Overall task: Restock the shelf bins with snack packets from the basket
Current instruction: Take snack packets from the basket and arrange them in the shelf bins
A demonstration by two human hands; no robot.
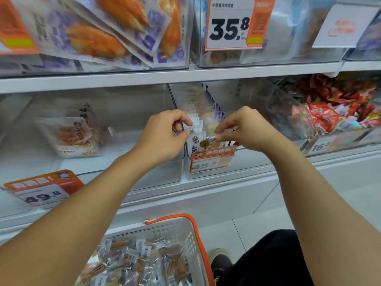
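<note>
white shelving (206,74) above pale tiled floor (257,223)

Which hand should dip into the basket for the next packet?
Left, probably. The basket sits below the left forearm, while the right hand pinches the front packet in the middle bin. The left hand only steadies the packet row.

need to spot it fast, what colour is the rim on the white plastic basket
Orange, on the white perforated plastic basket, clearest in the head view.
</note>
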